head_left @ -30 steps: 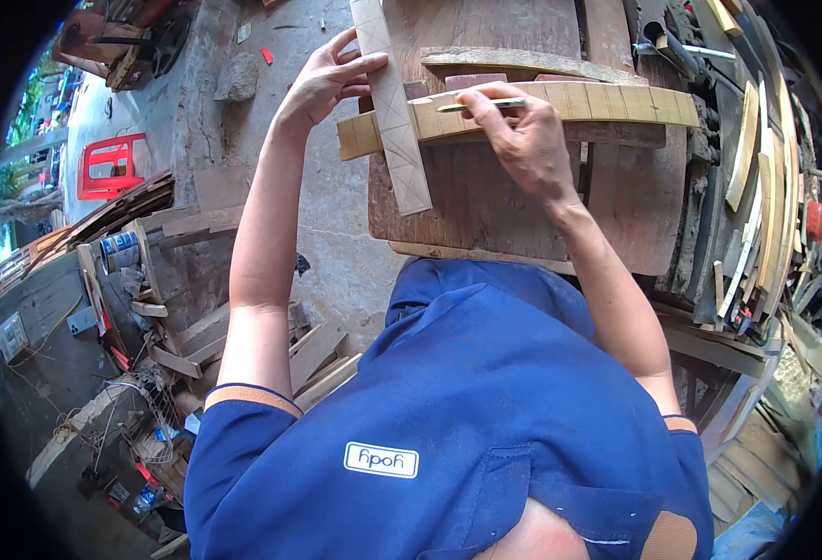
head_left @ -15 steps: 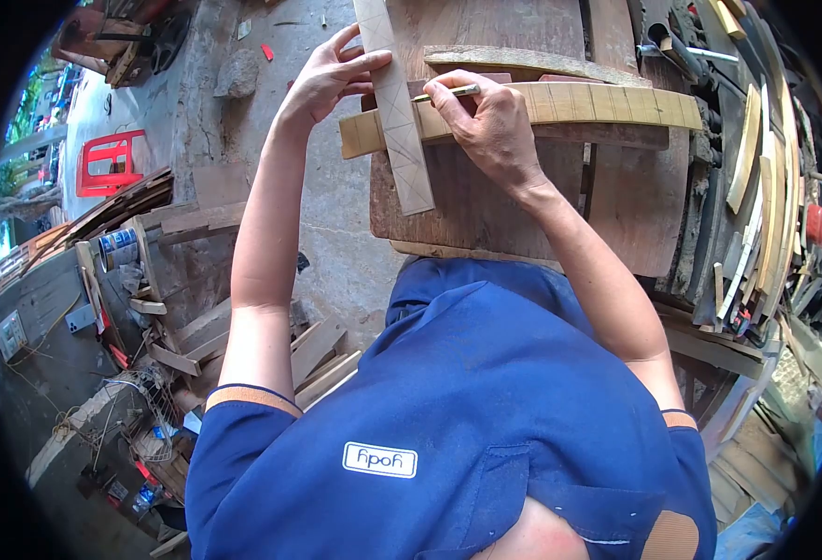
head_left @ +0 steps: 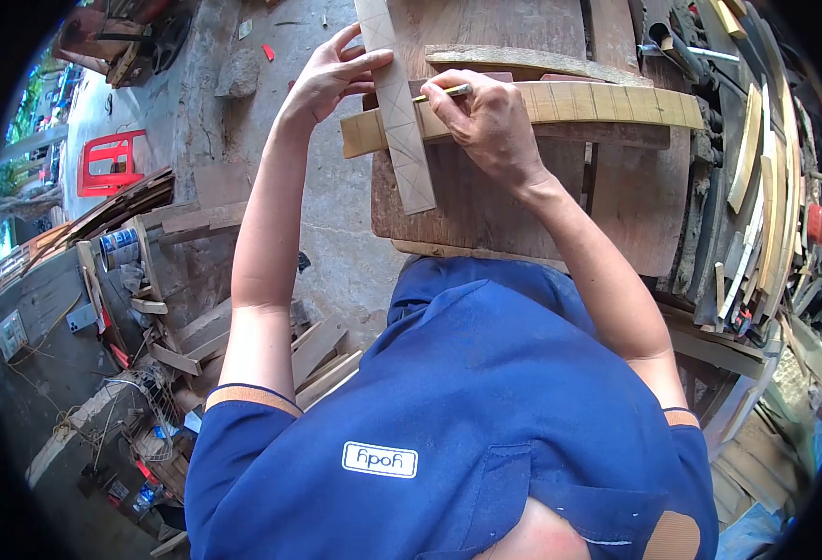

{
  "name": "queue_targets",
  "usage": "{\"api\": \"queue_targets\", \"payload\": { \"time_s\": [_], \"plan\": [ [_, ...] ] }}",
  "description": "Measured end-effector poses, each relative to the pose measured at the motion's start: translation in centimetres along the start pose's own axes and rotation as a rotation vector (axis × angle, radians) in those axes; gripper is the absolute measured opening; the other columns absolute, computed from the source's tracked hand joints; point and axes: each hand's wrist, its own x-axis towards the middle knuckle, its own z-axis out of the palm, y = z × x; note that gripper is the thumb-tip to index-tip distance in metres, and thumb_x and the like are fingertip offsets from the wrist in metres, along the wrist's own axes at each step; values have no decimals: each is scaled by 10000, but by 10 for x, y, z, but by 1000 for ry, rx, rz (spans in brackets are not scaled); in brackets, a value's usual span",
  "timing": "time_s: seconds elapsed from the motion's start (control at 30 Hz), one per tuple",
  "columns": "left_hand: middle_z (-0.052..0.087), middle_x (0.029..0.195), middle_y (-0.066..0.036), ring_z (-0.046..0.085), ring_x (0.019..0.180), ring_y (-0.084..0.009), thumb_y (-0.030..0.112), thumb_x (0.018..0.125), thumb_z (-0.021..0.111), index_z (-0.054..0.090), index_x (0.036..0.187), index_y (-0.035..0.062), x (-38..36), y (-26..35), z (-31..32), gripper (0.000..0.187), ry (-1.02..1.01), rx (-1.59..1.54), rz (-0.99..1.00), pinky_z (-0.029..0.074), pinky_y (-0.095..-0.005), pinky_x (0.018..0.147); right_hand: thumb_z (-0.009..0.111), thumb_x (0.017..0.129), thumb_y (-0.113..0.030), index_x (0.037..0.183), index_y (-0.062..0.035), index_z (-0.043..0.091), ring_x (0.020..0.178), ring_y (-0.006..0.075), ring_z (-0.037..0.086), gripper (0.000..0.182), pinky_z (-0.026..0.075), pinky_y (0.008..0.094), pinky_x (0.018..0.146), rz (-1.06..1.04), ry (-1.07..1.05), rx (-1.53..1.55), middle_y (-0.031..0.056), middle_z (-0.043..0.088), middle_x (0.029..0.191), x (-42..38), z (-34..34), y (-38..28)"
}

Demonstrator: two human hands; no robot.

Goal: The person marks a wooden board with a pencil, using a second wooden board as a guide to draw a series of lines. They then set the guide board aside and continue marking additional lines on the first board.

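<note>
My left hand (head_left: 334, 77) grips a flat, light wooden strip (head_left: 402, 131) by its left edge, thumb on top. Pencil-like lines and crosses mark the strip, which lies crosswise over a curved wooden piece (head_left: 607, 104). Several lines run across that curved piece. In my right hand (head_left: 495, 126) a pencil (head_left: 444, 93) is pinched, its tip close to the strip's right edge. Both wooden pieces rest above a brown wooden bench (head_left: 504, 205). Another curved slat (head_left: 532, 63) lies behind them.
Long wooden offcuts (head_left: 761, 205) are stacked along the right side. A red plastic stool (head_left: 111, 163) stands on the floor at the left. Scrap boards (head_left: 206, 327) and a blue-and-white can (head_left: 119, 248) are at the lower left.
The pencil in my right hand has tilted slightly, and the right hand has shifted a little. My left hand and the strip stay nearly still.
</note>
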Motion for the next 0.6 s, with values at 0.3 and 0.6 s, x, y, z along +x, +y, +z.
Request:
{"api": "queue_targets", "payload": {
  "time_s": [0.3, 0.6],
  "plan": [
    [706, 1134, -129, 716, 895, -135, 277, 831, 838, 387, 1509, 53, -1, -1, 1, 845, 15, 19, 14, 603, -250, 741, 670, 938, -213, 918, -7, 726, 713, 307, 714, 215, 559, 394, 676, 27, -91, -42, 178, 720, 793, -8, -10, -6],
    [702, 1149, -129, 712, 908, -141, 286, 826, 843, 369, 1520, 56, -1, -2, 0, 871, 22, 22, -6, 605, -254, 749, 643, 970, -187, 979, 10, 728, 699, 113, 623, 215, 501, 268, 639, 23, -212, -75, 75, 678, 750, -25, -18, -4]
  ]
}}
